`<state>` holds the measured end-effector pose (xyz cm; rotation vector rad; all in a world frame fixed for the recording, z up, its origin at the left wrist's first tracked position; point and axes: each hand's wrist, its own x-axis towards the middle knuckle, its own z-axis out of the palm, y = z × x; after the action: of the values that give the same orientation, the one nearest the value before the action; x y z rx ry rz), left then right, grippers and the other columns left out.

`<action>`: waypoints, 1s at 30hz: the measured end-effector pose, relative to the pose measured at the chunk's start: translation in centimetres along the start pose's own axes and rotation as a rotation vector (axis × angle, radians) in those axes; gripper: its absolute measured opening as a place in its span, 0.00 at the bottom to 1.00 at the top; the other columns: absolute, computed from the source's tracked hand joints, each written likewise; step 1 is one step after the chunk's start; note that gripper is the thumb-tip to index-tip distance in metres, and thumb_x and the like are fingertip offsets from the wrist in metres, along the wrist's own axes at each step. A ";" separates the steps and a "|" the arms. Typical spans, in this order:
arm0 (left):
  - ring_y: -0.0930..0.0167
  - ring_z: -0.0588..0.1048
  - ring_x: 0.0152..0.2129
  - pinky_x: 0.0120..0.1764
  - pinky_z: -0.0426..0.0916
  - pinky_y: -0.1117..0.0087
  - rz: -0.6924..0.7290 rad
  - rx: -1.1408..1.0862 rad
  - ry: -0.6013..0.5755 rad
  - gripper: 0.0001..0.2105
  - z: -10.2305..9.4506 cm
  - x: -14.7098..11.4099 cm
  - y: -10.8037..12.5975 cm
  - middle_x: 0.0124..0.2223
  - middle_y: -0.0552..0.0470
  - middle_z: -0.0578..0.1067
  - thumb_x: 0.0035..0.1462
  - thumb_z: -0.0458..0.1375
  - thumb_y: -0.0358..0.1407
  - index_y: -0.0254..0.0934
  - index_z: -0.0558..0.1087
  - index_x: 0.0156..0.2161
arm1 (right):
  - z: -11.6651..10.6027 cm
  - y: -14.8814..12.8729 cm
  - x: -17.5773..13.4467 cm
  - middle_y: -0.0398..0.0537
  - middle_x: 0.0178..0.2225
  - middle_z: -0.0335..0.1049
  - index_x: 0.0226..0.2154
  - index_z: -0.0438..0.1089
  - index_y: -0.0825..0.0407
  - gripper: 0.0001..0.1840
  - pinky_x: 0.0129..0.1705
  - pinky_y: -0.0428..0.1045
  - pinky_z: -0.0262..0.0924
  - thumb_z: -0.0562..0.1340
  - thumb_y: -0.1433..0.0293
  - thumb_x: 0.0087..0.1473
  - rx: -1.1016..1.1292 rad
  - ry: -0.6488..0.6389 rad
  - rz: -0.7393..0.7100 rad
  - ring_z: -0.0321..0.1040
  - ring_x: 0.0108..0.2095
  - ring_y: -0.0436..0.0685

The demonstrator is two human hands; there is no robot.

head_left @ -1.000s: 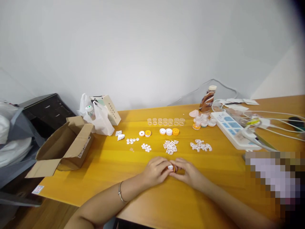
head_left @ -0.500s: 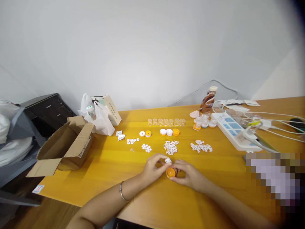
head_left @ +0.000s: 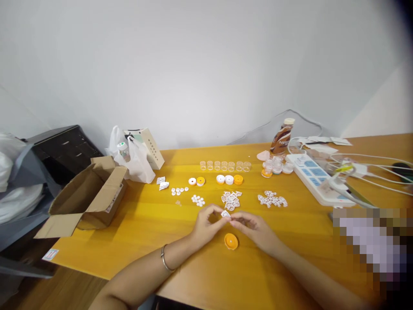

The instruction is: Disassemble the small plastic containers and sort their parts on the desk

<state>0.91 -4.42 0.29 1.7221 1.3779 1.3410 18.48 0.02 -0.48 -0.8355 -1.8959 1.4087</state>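
In the head view, the left hand (head_left: 208,226) pinches a small white piece (head_left: 225,213) between thumb and forefinger, above the table (head_left: 193,275); the right hand (head_left: 258,230) has its thumb and forefinger at the piece's right edge, though whether they grip it too I cannot tell; the orange cup (head_left: 231,242) lies on the table just below the hands, its hollow side up, apart from all the fingers.

Just beyond the hands is a pile of white cutouts (head_left: 231,200), with a second pile (head_left: 272,199) to its right and white discs (head_left: 198,200) to its left; behind these stand three caps (head_left: 229,180), two white and one orange, side by side; farther back, clear cups (head_left: 224,166) form a row; an open carton (head_left: 87,206) sits at the left, a power strip (head_left: 318,178) at the right.
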 end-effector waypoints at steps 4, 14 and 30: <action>0.72 0.72 0.30 0.37 0.66 0.71 0.008 0.000 -0.033 0.10 0.0 -0.1 0.2 0.31 0.50 0.75 0.51 0.60 0.40 0.34 0.72 0.32 | 0.9 0.3 0.0 0.45 0.31 0.73 0.33 0.73 0.49 0.14 0.39 0.50 0.63 0.60 0.57 0.50 -0.010 0.048 0.002 0.68 0.33 0.56; 0.68 0.74 0.37 0.41 0.69 0.67 0.055 -0.136 -0.062 0.11 0.2 0.3 0.2 0.39 0.46 0.77 0.53 0.58 0.39 0.36 0.74 0.40 | 0.7 0.5 0.5 0.45 0.34 0.75 0.34 0.75 0.47 0.16 0.44 0.53 0.63 0.58 0.56 0.51 0.048 0.090 0.039 0.70 0.36 0.57; 0.69 0.73 0.39 0.42 0.71 0.67 0.489 0.341 -0.120 0.14 -0.1 0.3 -1.5 0.42 0.45 0.74 0.58 0.53 0.33 0.37 0.68 0.50 | 0.9 0.1 0.8 0.46 0.30 0.76 0.31 0.76 0.50 0.18 0.39 0.52 0.65 0.64 0.54 0.42 0.247 0.126 0.116 0.70 0.31 0.55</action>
<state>0.27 -3.69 -0.86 2.4454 1.2141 1.2637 17.31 0.17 -0.66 -0.9004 -1.5627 1.5831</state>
